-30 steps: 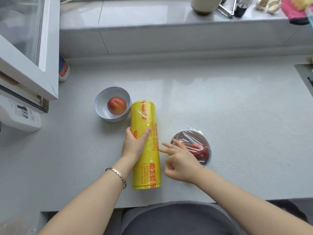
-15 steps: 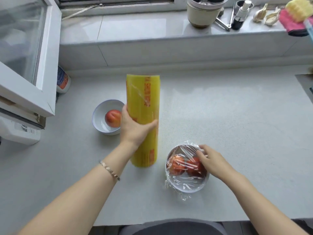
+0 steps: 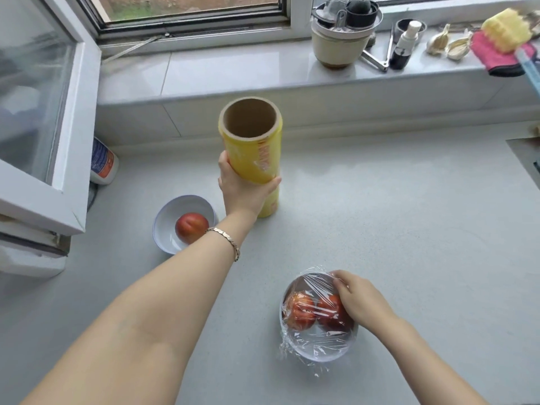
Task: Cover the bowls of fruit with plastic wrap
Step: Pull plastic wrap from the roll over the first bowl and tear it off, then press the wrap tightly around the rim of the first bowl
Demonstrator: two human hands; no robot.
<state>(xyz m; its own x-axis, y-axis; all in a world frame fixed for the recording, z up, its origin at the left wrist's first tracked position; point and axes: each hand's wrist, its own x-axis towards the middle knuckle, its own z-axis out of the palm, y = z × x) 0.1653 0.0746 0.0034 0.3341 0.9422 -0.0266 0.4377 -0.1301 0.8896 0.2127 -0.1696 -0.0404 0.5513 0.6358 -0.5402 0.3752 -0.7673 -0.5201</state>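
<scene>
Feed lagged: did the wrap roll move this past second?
Yes. The roll lay flat beside the open bowl; now the left hand holds it upright, nearer the windowsill.

Daylight enters through the window (image 3: 190, 8) ahead of me; the scene is bright and evenly lit. Shadows on the worktop (image 3: 423, 235) are soft and faint. Pale glare lies on the glossy sill (image 3: 233, 71) and the open pane (image 3: 32, 83) at left; glints show on the plastic wrap (image 3: 318, 290) over the near bowl (image 3: 321, 350). Wide-angle distortion bends straight lines toward the edges. Focus is slightly soft throughout, worst at the corners.
</scene>
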